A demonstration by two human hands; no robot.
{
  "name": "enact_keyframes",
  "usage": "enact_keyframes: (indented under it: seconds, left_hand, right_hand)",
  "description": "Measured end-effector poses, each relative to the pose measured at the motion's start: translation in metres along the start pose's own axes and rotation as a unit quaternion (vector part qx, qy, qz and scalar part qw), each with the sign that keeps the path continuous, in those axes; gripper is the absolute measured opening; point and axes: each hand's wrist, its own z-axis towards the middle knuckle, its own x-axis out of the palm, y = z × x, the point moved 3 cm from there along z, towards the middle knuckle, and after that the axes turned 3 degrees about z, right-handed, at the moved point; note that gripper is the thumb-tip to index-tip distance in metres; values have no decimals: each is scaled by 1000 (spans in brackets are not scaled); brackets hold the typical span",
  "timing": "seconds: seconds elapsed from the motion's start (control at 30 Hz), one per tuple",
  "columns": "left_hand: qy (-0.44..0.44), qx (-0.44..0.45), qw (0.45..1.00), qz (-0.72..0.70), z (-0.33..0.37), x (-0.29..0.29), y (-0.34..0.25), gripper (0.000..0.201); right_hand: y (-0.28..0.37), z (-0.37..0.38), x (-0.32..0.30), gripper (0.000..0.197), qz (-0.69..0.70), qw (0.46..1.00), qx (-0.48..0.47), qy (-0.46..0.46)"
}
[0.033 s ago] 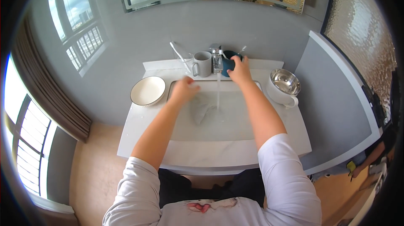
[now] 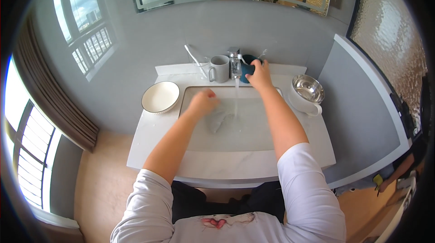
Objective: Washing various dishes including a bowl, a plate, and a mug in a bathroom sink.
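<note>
On the left side: a white bowl (image 2: 161,96) sits on the counter (image 2: 149,136), just beside the sink (image 2: 253,141).
Left hand: my left hand (image 2: 204,102) is low in the sink, fingers curled down on a grey cloth (image 2: 218,120). I think it presses the cloth, but I cannot tell if it pinches it.
Back middle: a grey mug (image 2: 219,68) stands by the tap (image 2: 234,64), with a clear glass (image 2: 199,66) and a white stick in it just to the left.
Water: a thin stream (image 2: 236,96) falls from the tap into the sink, near the cloth.
Right hand: my right hand (image 2: 259,75) is wrapped around a dark blue cup (image 2: 247,68) at the back rim, just beside the tap.
Right side: a shiny metal bowl (image 2: 308,89) rests on a white dish on the counter.
How to do it well: I would grip the blue cup tight since it may be wet, keep it clear of the tap, and hold the cloth flat under the stream.
</note>
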Motion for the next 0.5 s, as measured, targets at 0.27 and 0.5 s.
enact_keyframes:
  seconds: [0.27, 0.5]
  left_hand:
    - [34, 216, 910, 353, -26, 89, 38, 52]
    - [240, 79, 911, 326, -3, 90, 50, 53]
  right_hand:
    - [-2, -25, -28, 37, 30, 992, -76, -95]
    - [38, -83, -49, 43, -122, 949, 124, 261]
